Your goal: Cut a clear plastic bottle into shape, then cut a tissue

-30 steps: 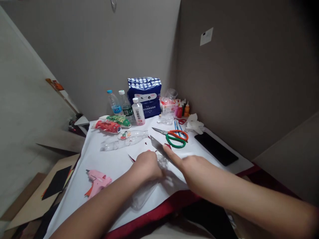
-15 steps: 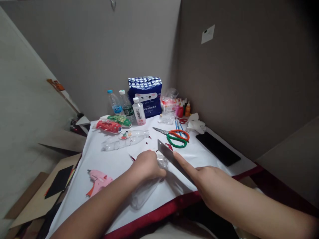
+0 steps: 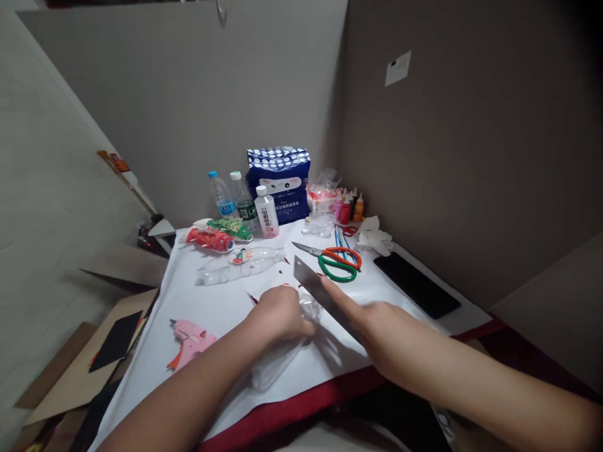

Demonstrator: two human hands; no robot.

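My left hand presses down on a clear plastic bottle that lies on its side on the white table cover. My right hand grips a broad steel knife, with the forefinger stretched along the blade's back. The blade slants across the bottle's upper end, just right of my left hand's fingers. The knife's handle is hidden inside my fist.
Green and orange scissors, a black phone, a pink glue gun, another clear bottle, painted bottles, upright drink bottles, a blue bag and paint tubes lie on the table. Walls close in behind and right.
The knife slid back toward me and then forward again across the bottle. My left hand stayed on the bottle. The camera shifted slightly.
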